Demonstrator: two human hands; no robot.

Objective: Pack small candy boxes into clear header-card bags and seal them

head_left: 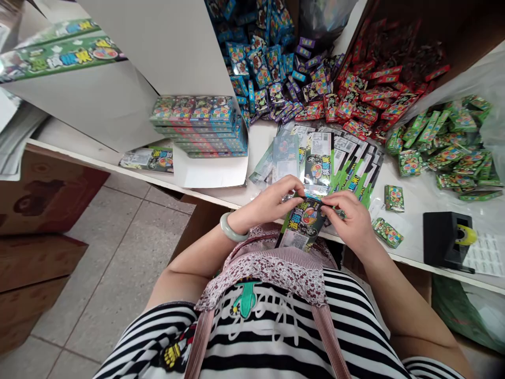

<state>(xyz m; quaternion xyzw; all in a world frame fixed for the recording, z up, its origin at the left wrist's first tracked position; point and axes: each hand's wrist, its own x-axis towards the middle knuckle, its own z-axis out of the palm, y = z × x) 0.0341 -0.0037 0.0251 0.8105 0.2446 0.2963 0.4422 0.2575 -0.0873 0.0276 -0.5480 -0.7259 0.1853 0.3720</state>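
Both hands meet at the top edge of a printed plastic packaging bag point(304, 218), black and green with colourful lettering, held in front of my apron. My left hand point(278, 199) pinches its upper left edge between thumb and fingers; a pale bangle sits on that wrist. The upper right edge is pinched by my right hand point(347, 215). A bit of blue shows at the bag's mouth, too small to name. Just beyond my hands, more flat printed bags point(347, 163) lie fanned out on the white table point(258, 168).
A stack of multicoloured small boxes point(201, 126) stands to the left. Behind lie heaps of blue packets point(260, 66), purple packets point(315, 84), red packets point(379, 95) and green boxes point(457, 147). At right are a small green box point(393, 198) and a black tape dispenser point(444, 239).
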